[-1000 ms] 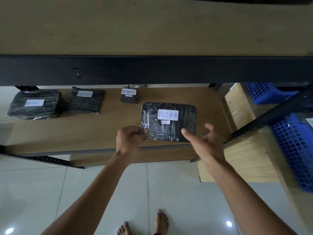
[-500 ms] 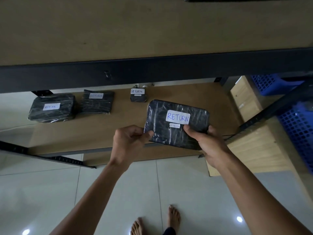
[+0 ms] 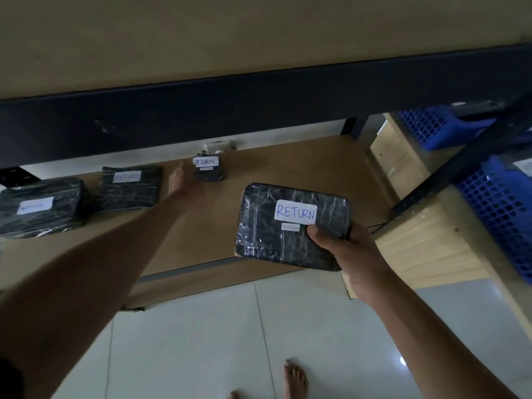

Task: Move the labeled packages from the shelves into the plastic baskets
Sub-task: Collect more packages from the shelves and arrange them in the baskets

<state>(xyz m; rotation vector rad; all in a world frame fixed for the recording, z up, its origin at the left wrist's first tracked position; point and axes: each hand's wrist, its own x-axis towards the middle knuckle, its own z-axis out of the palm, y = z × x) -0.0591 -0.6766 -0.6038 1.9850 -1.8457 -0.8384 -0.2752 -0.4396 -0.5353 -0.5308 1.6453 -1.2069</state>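
Head view: blue baskets (image 3: 501, 203), contents unclear.

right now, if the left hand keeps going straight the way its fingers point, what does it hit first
Most likely the small package labelled RETURN at the back of the shelf. The left hand, fingers straight, reaches just left of it. Motion blur and unclear depth mean it could slip past toward the wall.

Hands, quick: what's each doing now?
Left hand: open, reaching, holding nothing.
Right hand: grips the flat black plastic-wrapped RETURN-labelled package.
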